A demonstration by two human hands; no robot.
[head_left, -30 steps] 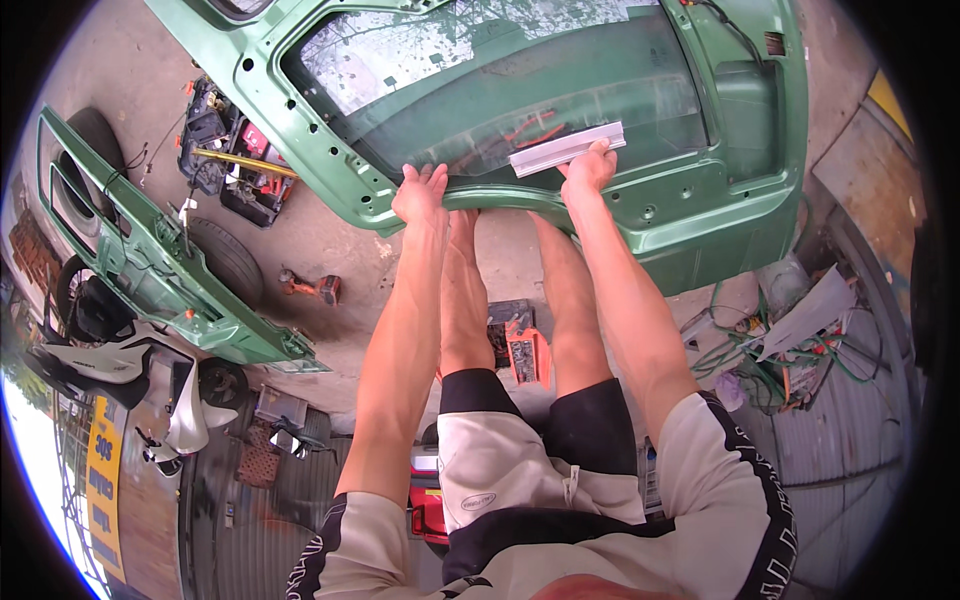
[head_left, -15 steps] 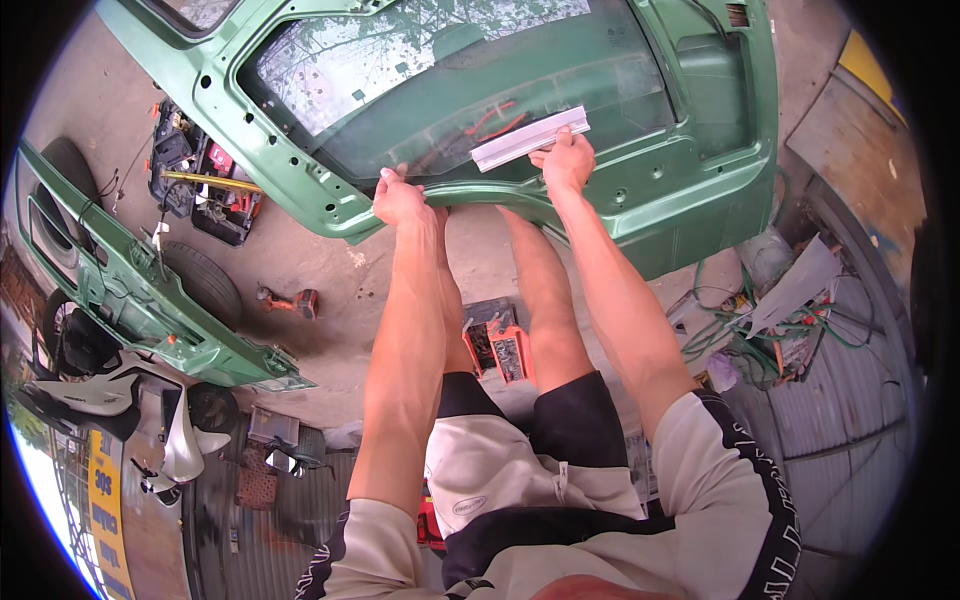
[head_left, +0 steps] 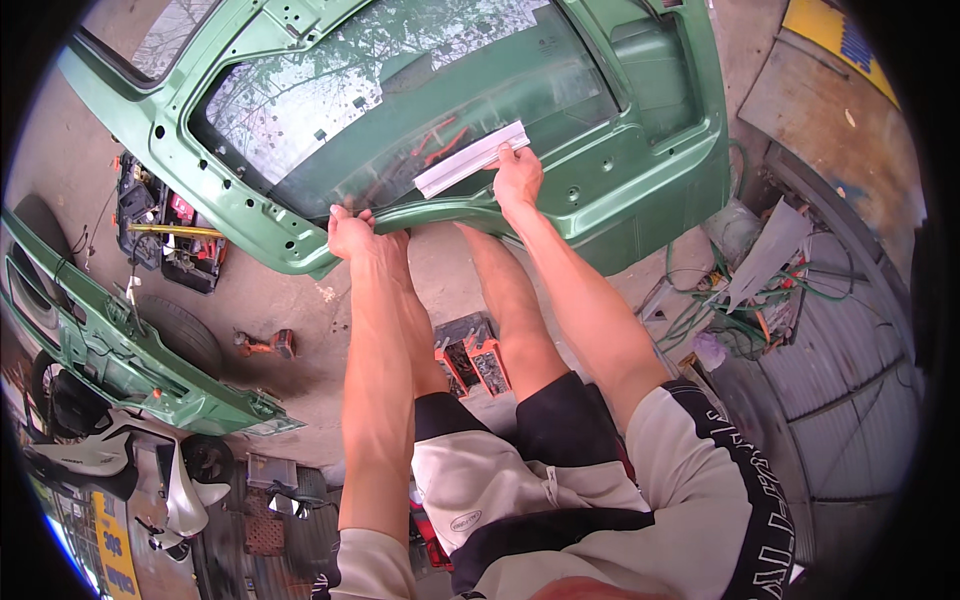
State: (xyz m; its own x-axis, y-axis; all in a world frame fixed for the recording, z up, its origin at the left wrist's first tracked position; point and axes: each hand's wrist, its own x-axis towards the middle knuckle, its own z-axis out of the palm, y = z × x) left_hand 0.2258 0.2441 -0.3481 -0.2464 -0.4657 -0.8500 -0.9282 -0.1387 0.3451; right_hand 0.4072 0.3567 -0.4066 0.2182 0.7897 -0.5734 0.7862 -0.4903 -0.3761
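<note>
A large green vehicle door panel (head_left: 640, 205) with a dark, reflective window glass (head_left: 450, 85) fills the upper part of the head view. My right hand (head_left: 518, 182) pinches a long, pale strip with a ridge along it (head_left: 462, 165), which lies tilted across the lower part of the glass; whether it touches the glass I cannot tell. At the panel's near edge, on the left, my left hand (head_left: 352, 235) is closed on the green rim, with its thumb and fingertips showing above it. Its other fingers are partly hidden.
Left on the floor are an open toolbox (head_left: 175, 220), an orange power drill (head_left: 265, 344) and another green panel (head_left: 140, 370). An orange and black tray (head_left: 472, 355) stands between my legs. Tangled green hoses (head_left: 735, 300) lie to the right, near a metal sheet (head_left: 840, 330).
The whole scene has shifted left in view, the panel and both hands together. The strip and my hands keep nearly the same places on the panel.
</note>
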